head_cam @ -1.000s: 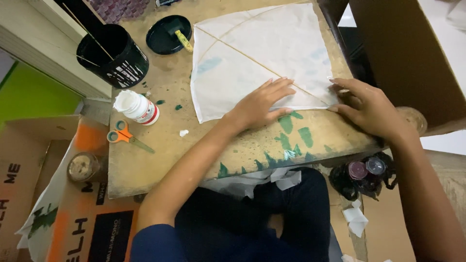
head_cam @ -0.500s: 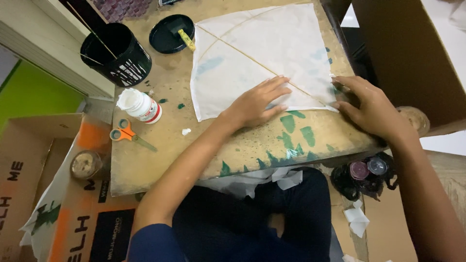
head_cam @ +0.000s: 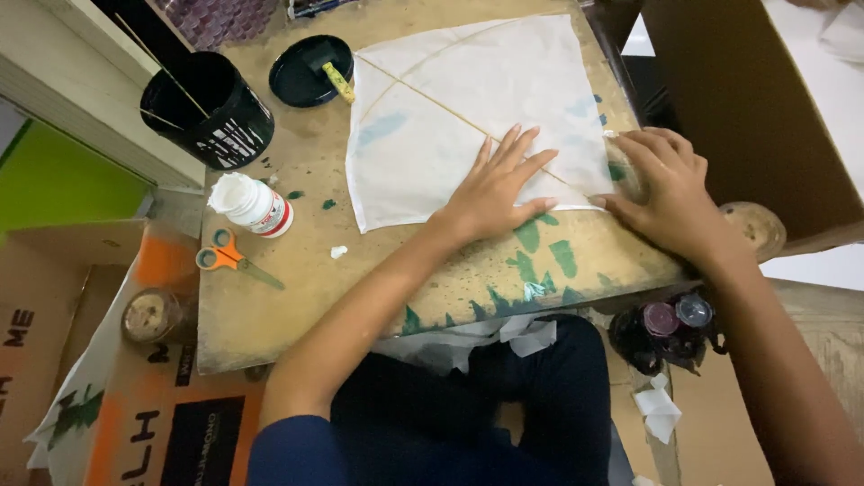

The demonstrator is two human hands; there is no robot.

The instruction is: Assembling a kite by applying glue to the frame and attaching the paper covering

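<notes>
- Where the view begins, at its lower edge, dark trousers point(head_cam: 540, 405) and a blue sleeve point(head_cam: 297, 454) are seen, with crumpled white paper point(head_cam: 468, 337) lying on the lap just under the near edge of the board.
- A paint-stained wooden board point(head_cam: 270, 306) is set across the lap, and green smears are spread along its near right part.
- The left hand point(head_cam: 495, 189) is laid flat on the white paper kite point(head_cam: 450, 117), palm down, with the fingers open and spread; nothing is gripped.
- The right hand point(head_cam: 670, 193) is pressed at the kite's near right corner, its fingers bent downward onto the paper edge and the board; whether anything is pinched beneath them cannot be told.
- The kite is spread flat on the far right half of the board, and thin sticks point(head_cam: 423, 94) are crossed over it.
- Orange-handled scissors point(head_cam: 229, 259) are placed at the board's left edge, with a white glue bottle point(head_cam: 252, 205) lying just beyond them.
- Farther off, a black bucket point(head_cam: 211, 108) holding thin sticks is stood at the far left corner, and a black lid point(head_cam: 310, 72) with a small yellow brush point(head_cam: 339, 81) is placed beside the kite's far left corner.
</notes>
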